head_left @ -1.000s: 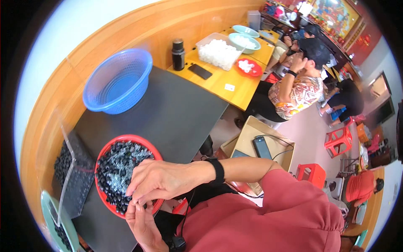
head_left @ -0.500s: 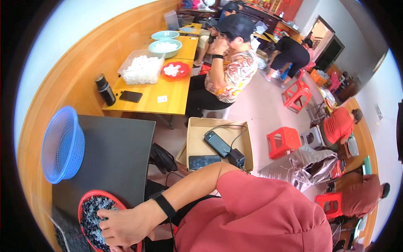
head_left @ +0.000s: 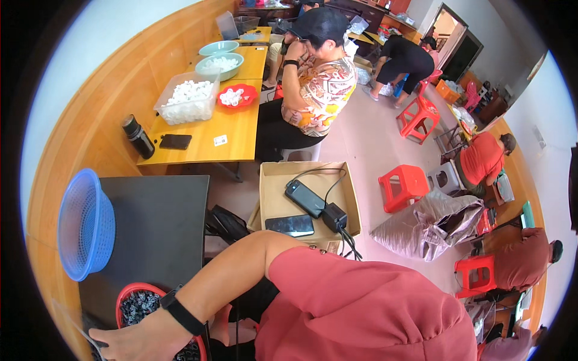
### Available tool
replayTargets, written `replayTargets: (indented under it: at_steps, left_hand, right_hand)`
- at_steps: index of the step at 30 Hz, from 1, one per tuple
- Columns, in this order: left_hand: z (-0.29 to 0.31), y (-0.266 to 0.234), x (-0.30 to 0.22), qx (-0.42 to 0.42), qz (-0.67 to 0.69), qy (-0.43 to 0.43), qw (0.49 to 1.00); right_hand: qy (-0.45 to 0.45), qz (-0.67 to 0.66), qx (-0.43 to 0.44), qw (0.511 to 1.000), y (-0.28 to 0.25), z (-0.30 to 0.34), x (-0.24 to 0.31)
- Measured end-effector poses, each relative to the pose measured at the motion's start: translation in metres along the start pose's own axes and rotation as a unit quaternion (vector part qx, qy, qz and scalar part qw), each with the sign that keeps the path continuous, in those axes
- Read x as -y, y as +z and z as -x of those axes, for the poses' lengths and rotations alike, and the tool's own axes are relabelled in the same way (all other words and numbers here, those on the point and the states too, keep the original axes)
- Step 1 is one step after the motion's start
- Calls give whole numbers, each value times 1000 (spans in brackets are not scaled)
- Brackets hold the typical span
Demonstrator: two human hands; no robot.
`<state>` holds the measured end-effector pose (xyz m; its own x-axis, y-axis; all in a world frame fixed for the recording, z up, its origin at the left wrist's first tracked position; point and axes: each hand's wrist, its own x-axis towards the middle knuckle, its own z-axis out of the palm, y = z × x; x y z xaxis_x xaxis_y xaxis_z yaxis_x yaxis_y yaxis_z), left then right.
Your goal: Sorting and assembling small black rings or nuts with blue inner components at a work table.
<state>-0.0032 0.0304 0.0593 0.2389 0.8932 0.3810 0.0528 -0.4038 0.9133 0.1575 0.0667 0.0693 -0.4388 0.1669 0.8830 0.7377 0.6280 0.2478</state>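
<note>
My right hand [head_left: 135, 342] reaches over the red basin [head_left: 123, 293] at the lower left, wearing a black wristband [head_left: 182, 309]. Its fingertips are at the rim of a clear plastic container [head_left: 77, 328], bent together, with a small dark spot showing at them. What they hold, if anything, I cannot make out. Many small black plastic pieces [head_left: 141, 307] fill the basin, partly hidden under my hand and wrist. My left hand is not in view.
A blue mesh basket [head_left: 87, 225] stands on the black table [head_left: 162, 222]. Beyond it, a yellow table [head_left: 238, 135] bears a bin of white pieces [head_left: 188, 102], a flask [head_left: 138, 138] and a phone [head_left: 176, 142]. A cardboard box [head_left: 271, 186] holds electronics. Several people work nearby.
My right hand has moved left, from over the black pieces in the basin to the clear container's rim. The view has shifted, and the basin sits lower in it.
</note>
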Motion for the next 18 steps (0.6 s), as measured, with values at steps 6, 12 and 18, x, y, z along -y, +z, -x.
replayTargets:
  at_steps: [6,12,18]
  left_hand:
    - [5,-12,3,-28,25,-36,999]
    - [-28,67,-61,-19,78,-47,996]
    - [-44,28,-28,-1,148,-40,988]
  right_hand:
    - [-18,-18,-40,999,-2,-2,4]
    - [1,-37,-40,998,3,-4,4]
    - [-29,-20,-85,996,11,-26,-28]
